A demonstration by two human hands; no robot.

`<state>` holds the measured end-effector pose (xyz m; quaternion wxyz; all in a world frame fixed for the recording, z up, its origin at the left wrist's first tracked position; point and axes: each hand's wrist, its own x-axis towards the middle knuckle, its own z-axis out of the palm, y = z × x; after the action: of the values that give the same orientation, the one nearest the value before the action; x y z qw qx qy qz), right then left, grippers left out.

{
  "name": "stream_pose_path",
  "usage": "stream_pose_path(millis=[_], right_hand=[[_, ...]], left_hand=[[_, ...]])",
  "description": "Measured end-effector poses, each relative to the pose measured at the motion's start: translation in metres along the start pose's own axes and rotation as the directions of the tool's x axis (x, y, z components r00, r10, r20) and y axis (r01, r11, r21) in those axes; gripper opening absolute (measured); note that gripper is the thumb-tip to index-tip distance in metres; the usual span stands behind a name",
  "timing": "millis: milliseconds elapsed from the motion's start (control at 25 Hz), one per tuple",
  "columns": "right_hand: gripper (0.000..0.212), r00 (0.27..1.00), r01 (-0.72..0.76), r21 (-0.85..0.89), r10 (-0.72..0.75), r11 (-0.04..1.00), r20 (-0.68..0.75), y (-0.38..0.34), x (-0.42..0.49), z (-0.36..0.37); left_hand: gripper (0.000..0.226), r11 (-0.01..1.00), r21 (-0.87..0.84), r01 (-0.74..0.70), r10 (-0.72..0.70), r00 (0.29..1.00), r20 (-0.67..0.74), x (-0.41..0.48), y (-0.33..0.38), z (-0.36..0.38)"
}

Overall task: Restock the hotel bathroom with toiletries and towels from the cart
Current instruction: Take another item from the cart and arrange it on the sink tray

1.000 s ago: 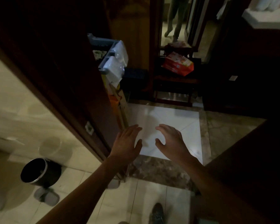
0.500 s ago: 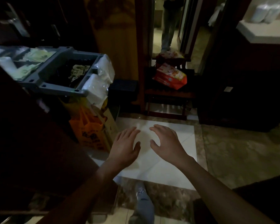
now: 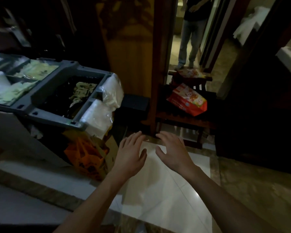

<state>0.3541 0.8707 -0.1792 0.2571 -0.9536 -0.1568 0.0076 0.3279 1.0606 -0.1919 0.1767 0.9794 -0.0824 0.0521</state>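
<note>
Currently both hands are empty, the left hand (image 3: 130,154) and right hand (image 3: 174,153) held palm-down, side by side, fingers loosely spread above the pale floor tile (image 3: 160,202), while the grey cart (image 3: 40,95), its trays holding pale packets (image 3: 36,71), stands to their left.

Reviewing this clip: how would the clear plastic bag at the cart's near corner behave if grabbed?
The plastic bag looks crinkled and slack, so it is probably floppy and slippery. Its pale contents look soft, so it is likely light for its size. It bulges past the grey rim of the cart, so a push might spill it.
</note>
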Motion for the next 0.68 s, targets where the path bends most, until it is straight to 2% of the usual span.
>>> stream_pose_path(millis=[280, 400, 680], right_hand=[[0.056, 0.981, 0.155, 0.071, -0.161, 0.985, 0.106, 0.031, 0.106, -0.001], [0.055, 0.946, 0.260, 0.078, -0.270, 0.962, 0.179, 0.051, 0.149, -0.004], [0.055, 0.844, 0.467, 0.137, -0.486, 0.874, 0.228, 0.048, 0.228, -0.017]], left_hand=[[0.061, 0.980, 0.115, 0.163, -0.163, 0.987, -0.011, 0.069, -0.012, 0.010], [0.058, 0.946, 0.053, 0.319, -0.317, 0.947, -0.051, 0.095, 0.000, 0.014], [0.057, 0.859, 0.038, 0.511, -0.501, 0.853, -0.143, 0.127, 0.007, 0.003]])
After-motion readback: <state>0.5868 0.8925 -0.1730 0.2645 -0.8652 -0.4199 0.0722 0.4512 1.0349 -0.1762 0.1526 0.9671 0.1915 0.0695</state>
